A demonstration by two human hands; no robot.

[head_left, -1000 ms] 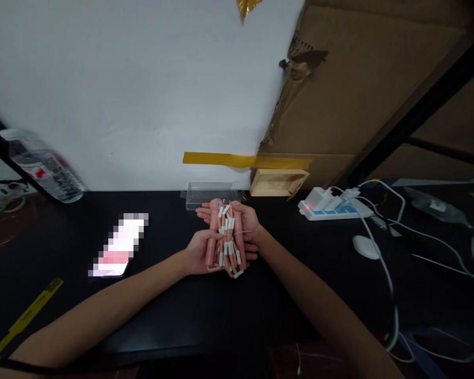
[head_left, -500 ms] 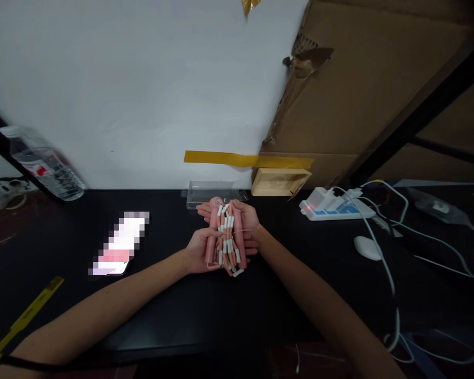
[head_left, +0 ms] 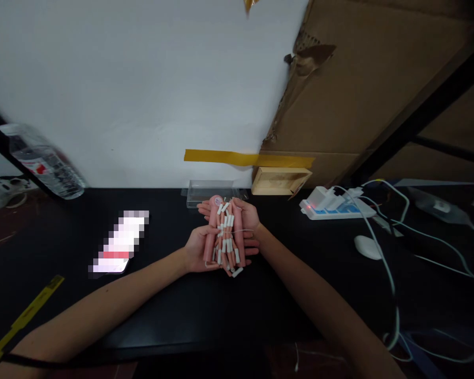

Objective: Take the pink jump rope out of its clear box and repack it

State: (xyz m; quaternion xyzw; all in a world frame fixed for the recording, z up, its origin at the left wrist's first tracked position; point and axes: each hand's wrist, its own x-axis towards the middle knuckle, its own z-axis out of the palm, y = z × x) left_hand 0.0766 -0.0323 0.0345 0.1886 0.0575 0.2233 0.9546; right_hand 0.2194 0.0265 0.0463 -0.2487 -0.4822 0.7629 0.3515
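Two smooth, tube-shaped pink handles [head_left: 210, 242] flank a bundled rope [head_left: 226, 227] of white and pinkish beads [head_left: 229, 245], cradled from beneath and grasped by the left hand [head_left: 197, 248] and right hand [head_left: 250, 215] together. Just beyond them sits a clear, rectangular plastic box [head_left: 210, 195].

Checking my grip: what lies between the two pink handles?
The head view shows a bunched rope of white and brownish-pink segments between the left pink handle and the right pink handle.

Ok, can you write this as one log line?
left hand: holding beaded jump rope | right hand: holding it too | pink handles: side by side | behind: clear box
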